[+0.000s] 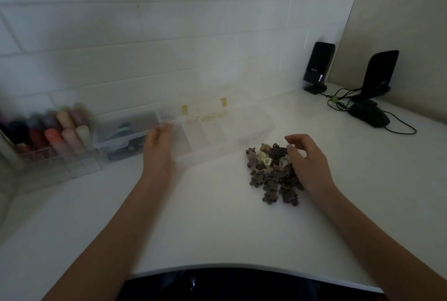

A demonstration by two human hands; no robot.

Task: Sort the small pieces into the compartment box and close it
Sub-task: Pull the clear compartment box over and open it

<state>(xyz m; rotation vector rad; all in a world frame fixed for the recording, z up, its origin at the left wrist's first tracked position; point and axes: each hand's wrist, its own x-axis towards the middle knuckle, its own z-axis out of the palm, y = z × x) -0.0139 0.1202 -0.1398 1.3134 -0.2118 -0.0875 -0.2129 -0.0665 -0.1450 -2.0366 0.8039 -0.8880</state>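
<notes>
A clear plastic compartment box (217, 131) lies open on the white table, its lid tilted back with two yellow latches at the far edge. My left hand (157, 145) grips the box's left end, fingers curled over its rim. A heap of small pieces (271, 174), brown, dark and cream hair clips, sits to the right of the box. My right hand (304, 162) hovers over the heap's right side with its fingers curled; whether they pinch a piece I cannot tell.
A clear organiser (60, 136) with coloured tubes and another clear box (123, 133) stand at the left by the tiled wall. Two black speakers (319, 66) (379, 73), a mouse (368, 115) and cables lie at the back right. The table's front edge (229, 266) curves near me.
</notes>
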